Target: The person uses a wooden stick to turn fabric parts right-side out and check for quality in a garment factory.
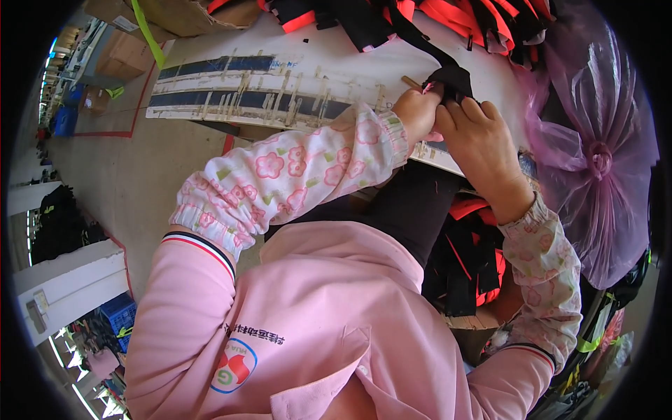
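At the right part of the white table [336, 59], my hands are close together over a black fabric piece [451, 75]. A dark strip [420, 42] leads from it up to the pile at the back. My left hand [416, 112] pinches the fabric's near left edge, and a short tan stick-like thing [411, 82] pokes out beside it. My right hand [481, 140] has its fingers curled onto the fabric's near side. The fingertips of both hands are partly hidden. Flowered sleeve covers run down both forearms.
Black and orange-red fabric pieces [483, 24] are heaped along the table's back. A tied pink plastic bag [595, 154] bulges at the right. Below the table edge, an open carton [483, 318] holds more black and orange-red pieces. Cardboard [189, 17] lies at the back left.
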A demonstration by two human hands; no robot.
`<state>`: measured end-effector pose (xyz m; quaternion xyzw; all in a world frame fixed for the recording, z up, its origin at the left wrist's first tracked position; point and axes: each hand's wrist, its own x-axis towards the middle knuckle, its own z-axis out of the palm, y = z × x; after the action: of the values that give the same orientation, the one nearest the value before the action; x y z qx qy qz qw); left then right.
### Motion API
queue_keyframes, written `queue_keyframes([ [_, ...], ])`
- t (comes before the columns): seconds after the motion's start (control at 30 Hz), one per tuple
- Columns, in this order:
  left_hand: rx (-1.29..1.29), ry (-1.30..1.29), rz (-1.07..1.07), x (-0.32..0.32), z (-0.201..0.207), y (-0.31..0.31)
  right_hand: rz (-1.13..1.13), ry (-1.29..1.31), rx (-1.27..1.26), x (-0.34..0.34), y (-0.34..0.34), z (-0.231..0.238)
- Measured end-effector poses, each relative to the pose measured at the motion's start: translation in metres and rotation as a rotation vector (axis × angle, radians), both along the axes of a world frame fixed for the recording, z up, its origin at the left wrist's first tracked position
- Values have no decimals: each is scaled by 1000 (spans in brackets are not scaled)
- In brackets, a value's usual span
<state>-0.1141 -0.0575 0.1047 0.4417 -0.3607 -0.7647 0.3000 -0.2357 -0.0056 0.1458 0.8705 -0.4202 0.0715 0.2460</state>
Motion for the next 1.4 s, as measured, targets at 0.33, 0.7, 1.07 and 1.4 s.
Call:
queue_keyframes([
  [0.33,-151,-47,-81,-27,-31,-12,-71,-208,45,-16,14,-3],
  [0.7,4,-15,-20,-37,-20,-3,-354,-365,-22,0,20,-6],
  [1.07,-130,18,60,-61,-77,-11,-361,-488,25,1,18,-24],
  [1.4,122,85,-19,-43,-18,0,-368,-393,42,-7,23,-13],
])
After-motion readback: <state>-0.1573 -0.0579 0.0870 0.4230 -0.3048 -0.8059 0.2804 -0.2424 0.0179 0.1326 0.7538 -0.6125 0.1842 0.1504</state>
